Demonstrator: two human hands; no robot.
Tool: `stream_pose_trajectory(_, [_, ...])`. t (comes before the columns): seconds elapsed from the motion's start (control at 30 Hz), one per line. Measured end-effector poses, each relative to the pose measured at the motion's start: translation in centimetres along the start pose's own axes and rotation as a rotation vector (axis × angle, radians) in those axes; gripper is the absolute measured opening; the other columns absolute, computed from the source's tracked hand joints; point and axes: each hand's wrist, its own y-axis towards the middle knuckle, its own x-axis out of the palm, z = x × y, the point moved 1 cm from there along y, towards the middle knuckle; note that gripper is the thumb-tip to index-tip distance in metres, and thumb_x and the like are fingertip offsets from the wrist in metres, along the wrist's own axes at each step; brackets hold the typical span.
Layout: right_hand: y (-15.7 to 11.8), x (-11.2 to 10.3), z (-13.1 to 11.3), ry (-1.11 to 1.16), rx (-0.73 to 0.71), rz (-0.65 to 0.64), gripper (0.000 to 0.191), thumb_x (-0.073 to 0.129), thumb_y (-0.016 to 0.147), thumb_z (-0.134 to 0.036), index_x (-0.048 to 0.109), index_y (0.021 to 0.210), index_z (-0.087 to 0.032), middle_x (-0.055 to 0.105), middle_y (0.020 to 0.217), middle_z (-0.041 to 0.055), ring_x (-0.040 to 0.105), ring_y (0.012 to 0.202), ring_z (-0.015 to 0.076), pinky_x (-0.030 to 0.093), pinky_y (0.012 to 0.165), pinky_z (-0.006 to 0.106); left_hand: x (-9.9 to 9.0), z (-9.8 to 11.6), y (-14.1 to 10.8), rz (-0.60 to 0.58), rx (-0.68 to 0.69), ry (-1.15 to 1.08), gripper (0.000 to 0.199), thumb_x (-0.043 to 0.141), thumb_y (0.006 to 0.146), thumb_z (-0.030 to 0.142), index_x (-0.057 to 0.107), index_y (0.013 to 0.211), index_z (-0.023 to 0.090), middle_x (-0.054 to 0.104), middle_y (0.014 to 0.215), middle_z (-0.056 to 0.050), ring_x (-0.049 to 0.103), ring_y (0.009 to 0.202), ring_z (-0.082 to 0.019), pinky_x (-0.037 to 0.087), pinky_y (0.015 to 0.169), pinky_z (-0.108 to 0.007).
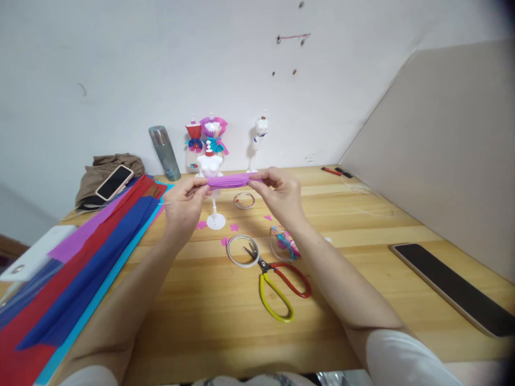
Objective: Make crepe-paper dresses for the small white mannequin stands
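Pleated purple paper-like strip [229, 181], level between bare left hand [185, 202] and right hand [280, 194], each grip pinching one end; red-and-yellow-handled metal scissors [264, 266] on wooden tabletop [193, 316].

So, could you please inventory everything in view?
Pleated strip: 1, purple, between hands
Mannequins: 4, white, back
Bottle: 1, grey, back
Scissors: 1, red and yellow, centre
Rings: 3, whitish, centre
Cutouts: several, pink, centre
Sheets: several, multicoloured, left
Phones: 2, black, either side
Cloth: 1, brown, left
Flat object: 1, white, left
Slim items: unclear, red and black, back right
Table: 1, tan, below
Wall: 1, white, behind
Left hand, right hand: 2, bare, holding strip
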Motion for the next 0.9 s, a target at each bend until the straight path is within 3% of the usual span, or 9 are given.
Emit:
stream_pose_trajectory(0.4, [0.2, 0.3, 0.4, 0.139, 0.117, -0.004, 0.015, 0.075, 0.069, -0.035, 0.064, 0.069, -0.024, 0.069, 0.069, 0.0010, 0.063, 0.066, 0.0186, 0.052, 0.063, 0.034, 0.0, 0.2, 0.2, 0.020, -0.070, -0.118, 0.015, 0.076, 0.069, 0.028, 0.070, 0.076, 0.016, 0.072, 0.066, -0.002, 0.073, 0.064, -0.018, 0.062, 0.062, -0.028])
stream_pose_trajectory(0.9, [0.3, -0.1, -0.5, 0.177, 0.185, 0.023, 0.017, 0.079, 0.063, -0.030, 0.064, 0.064, -0.021, 0.069, 0.063, 0.0003, 0.063, 0.060, 0.0164, 0.051, 0.058, 0.031, 0.1, 1.2, -0.1, 0.043, -0.088, -0.126, 0.009, 0.076, 0.064, 0.022, 0.071, 0.070, 0.016, 0.070, 0.061, 0.000, 0.071, 0.057, -0.016, 0.061, 0.058, -0.029])
